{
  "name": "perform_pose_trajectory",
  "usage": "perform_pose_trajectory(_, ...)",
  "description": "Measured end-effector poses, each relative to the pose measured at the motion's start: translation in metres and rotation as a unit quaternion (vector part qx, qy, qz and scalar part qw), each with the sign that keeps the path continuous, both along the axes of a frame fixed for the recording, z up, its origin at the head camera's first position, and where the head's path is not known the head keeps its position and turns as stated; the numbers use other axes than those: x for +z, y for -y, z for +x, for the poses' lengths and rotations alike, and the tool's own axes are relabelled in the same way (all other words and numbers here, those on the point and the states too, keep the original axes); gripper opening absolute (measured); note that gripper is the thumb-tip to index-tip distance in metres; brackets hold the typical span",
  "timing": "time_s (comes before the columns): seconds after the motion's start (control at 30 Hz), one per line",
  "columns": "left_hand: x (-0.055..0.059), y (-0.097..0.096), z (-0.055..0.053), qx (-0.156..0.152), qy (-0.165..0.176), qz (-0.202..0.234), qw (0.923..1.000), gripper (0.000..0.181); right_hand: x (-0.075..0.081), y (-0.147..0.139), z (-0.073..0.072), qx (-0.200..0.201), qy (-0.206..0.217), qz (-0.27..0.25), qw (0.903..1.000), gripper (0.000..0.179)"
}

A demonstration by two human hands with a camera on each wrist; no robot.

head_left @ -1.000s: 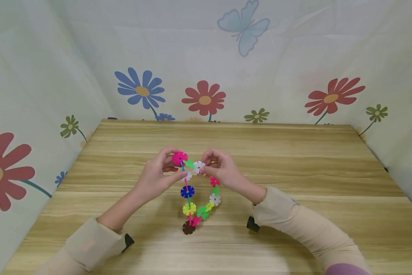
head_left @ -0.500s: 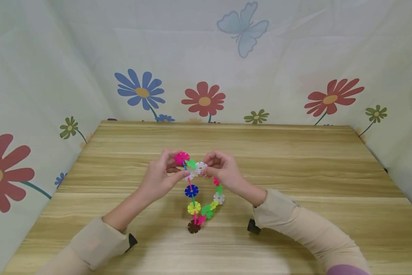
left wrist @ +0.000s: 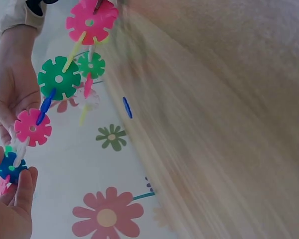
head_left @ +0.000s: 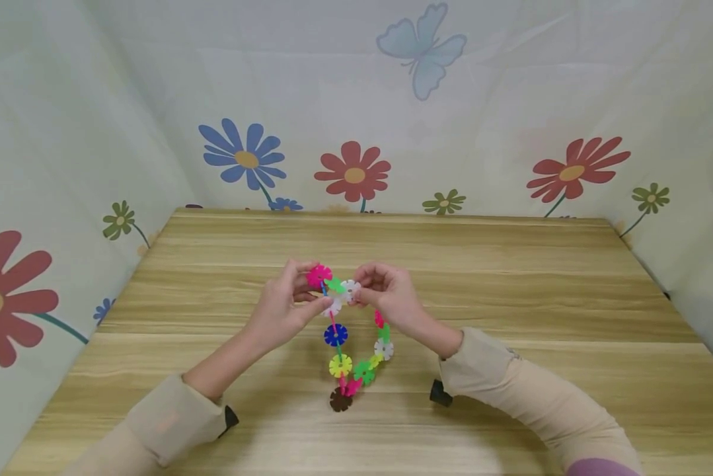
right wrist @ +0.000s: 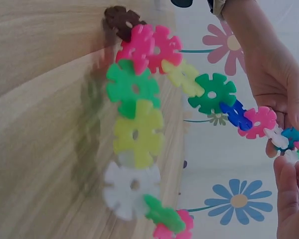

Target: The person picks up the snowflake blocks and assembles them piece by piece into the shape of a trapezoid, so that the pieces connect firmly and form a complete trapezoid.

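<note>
A chain of colourful slotted plastic discs hangs in a loop between my hands, a dark blue disc (head_left: 335, 335) on its left side and a brown disc (head_left: 341, 399) at the bottom. My left hand (head_left: 285, 304) pinches its upper left part, the thumb on a white disc (head_left: 332, 306) and the fingers behind a pink disc (head_left: 319, 276). Thumb and forefinger of my right hand (head_left: 394, 297) pinch another white disc (head_left: 350, 291), close beside a light green disc (head_left: 335, 285). In the right wrist view, fingertips of both hands nearly meet around a blue disc (right wrist: 292, 137).
The wooden table (head_left: 511, 277) lies beneath the chain. A white cloth backdrop (head_left: 481, 119) printed with flowers and a butterfly rises behind and at both sides. Whether the brown disc touches the tabletop I cannot tell.
Both hands and the chain have drifted slightly to the right, the left hand more, so the hands are a little closer. The grips look the same.
</note>
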State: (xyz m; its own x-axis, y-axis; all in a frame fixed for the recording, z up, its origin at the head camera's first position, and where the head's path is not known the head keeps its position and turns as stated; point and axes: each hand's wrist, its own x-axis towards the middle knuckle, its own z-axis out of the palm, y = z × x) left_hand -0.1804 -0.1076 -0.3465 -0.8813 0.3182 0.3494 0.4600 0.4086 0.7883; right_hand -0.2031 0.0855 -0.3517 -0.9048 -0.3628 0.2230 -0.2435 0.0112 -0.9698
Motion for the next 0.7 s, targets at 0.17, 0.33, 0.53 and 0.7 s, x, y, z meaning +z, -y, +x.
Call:
perform_pose_trajectory(0.17, -0.002, -0.002, -0.001, 0.013, 0.027, 0.001, 0.9995, 0.053, 0.002, -0.001, -0.003, 0.007, -0.005, 0.012, 0.9999, 0.013)
perform_pose_trajectory(0.33, 0.000, -0.002, -0.002, 0.010, 0.061, -0.016, 0.9979, 0.056, 0.005, -0.002, -0.007, 0.018, -0.013, 0.028, 0.9994, 0.013)
perform_pose_trajectory(0.53, 0.004, -0.003, -0.001, -0.003, 0.093, -0.022, 0.9954, 0.054, 0.003, -0.002, -0.010, 0.047, -0.012, 0.059, 0.9971, 0.014)
perform_pose_trajectory(0.7, 0.006, 0.000, -0.001, 0.000, 0.103, -0.064, 0.9926, 0.052, -0.001, -0.001, -0.013, 0.083, -0.008, 0.074, 0.9937, 0.015)
